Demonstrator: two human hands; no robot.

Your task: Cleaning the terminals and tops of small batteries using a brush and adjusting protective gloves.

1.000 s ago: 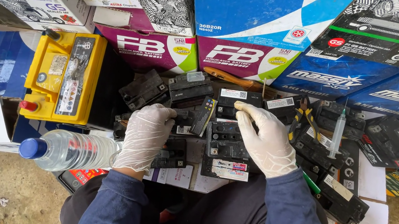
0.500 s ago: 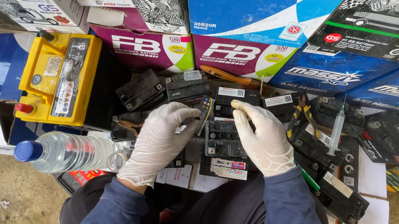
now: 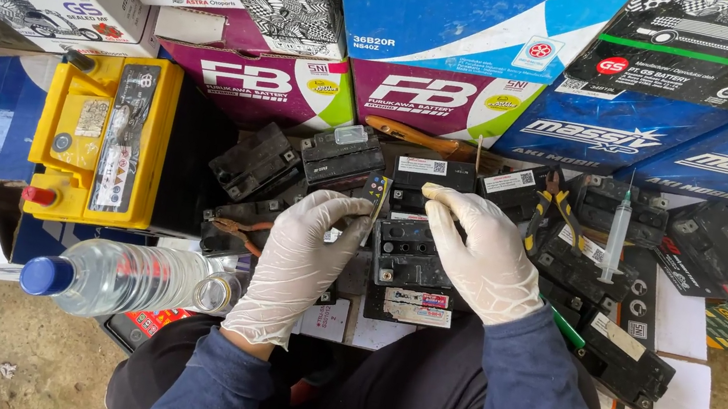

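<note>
Against stacked battery boxes (image 3: pixel 471 17), both gloved hands have closed in: left hand (image 3: pixel 301 263) fingers apparently pinching a small strip, right hand (image 3: pixel 478 252) spread flat on the black battery (image 3: pixel 405 250).

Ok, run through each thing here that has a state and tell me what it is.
Left hand: gloved, fingers bent onto a small black battery.
Right hand: gloved, resting on that black battery.
Water bottle: lying down, blue cap on.
Yellow battery: red terminal cap on.
Syringe: lying on batteries.
</note>
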